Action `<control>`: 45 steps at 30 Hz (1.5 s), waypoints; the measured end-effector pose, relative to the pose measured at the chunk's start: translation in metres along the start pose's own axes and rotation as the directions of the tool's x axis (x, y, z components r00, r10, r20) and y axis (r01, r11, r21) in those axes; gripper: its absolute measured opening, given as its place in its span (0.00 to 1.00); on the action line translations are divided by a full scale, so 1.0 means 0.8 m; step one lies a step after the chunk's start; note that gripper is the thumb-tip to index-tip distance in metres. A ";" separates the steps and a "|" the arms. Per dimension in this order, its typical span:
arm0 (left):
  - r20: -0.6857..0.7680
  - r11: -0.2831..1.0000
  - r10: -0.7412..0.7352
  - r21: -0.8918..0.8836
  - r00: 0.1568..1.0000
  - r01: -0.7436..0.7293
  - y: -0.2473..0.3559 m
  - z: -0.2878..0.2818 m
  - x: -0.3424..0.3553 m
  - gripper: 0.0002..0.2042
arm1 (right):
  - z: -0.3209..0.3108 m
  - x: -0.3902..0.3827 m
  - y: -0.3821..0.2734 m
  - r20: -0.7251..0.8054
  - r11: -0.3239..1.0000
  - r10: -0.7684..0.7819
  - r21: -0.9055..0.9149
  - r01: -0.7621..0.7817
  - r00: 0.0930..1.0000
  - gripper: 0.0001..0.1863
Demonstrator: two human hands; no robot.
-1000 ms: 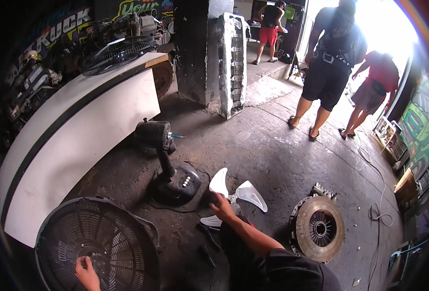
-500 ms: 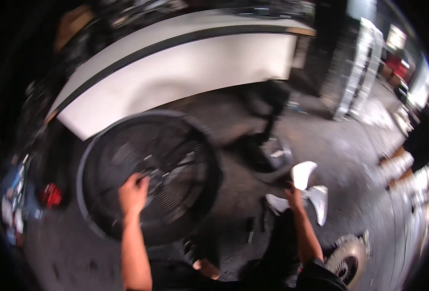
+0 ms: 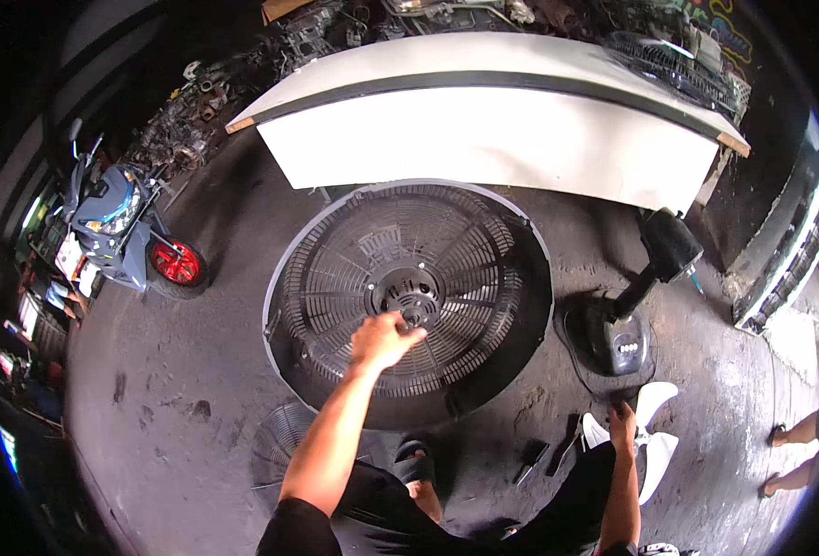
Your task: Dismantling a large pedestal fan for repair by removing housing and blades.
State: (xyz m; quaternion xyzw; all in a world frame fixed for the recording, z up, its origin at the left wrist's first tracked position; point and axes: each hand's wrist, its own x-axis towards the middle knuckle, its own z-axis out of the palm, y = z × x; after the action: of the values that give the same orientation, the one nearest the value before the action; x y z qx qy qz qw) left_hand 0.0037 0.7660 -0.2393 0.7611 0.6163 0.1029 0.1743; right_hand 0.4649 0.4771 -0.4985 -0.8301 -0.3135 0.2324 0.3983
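Observation:
A large round black fan grille (image 3: 447, 250) with a pale rim sits on the concrete floor in front of me. My left hand (image 3: 382, 339) reaches over it, and its fingers close on the grille's centre hub (image 3: 411, 298). At the lower right, my right hand (image 3: 622, 422) grips the middle of a white fan blade (image 3: 658, 449) that lies on the floor. A black fan motor on its stand and base (image 3: 627, 320) stands just above that blade.
A long white panel with a dark stripe (image 3: 484, 139) lies behind the grille, with scrap metal piled beyond it. A small blue ride-on motorcycle with a red wheel (image 3: 127, 222) stands at left. A smaller wire grille (image 3: 280, 445) and dark tools (image 3: 532, 460) lie near my feet. Another person's feet (image 3: 792, 454) show at right.
My view has swung left and down onto the big grille. My left hand has moved from the grille's edge to its centre hub. My right hand stays on the white blade.

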 end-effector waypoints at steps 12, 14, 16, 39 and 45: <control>-0.140 0.925 0.095 0.379 0.986 -0.035 0.024 0.059 0.027 0.13 | -0.004 -0.002 0.012 -0.046 0.995 -0.080 -0.068 0.076 0.996 0.10; -0.201 0.946 0.058 0.324 0.978 0.010 0.012 0.071 0.030 0.14 | -0.006 -0.003 0.010 -0.019 0.997 0.002 -0.078 -0.004 1.000 0.10; -0.046 0.966 -0.190 -0.188 0.981 0.179 -0.001 0.082 0.041 0.15 | -0.007 -0.003 0.009 -0.025 0.999 0.005 -0.044 -0.007 1.000 0.10; 0.173 0.573 -0.374 -0.730 0.911 0.374 -0.001 0.087 0.040 0.22 | -0.005 0.002 0.018 0.035 0.999 -0.050 -0.014 0.050 0.998 0.15; -0.130 0.927 -0.355 -0.176 0.926 0.331 0.000 0.072 0.033 0.27 | -0.005 0.010 0.025 0.109 1.000 -0.010 0.016 0.008 0.994 0.14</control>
State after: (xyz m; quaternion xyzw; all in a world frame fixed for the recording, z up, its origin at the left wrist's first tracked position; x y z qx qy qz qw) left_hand 0.0313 0.7840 -0.2939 0.6153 0.7424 0.1775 0.1967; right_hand 0.4796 0.4707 -0.5133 -0.8116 -0.3369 0.2781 0.3879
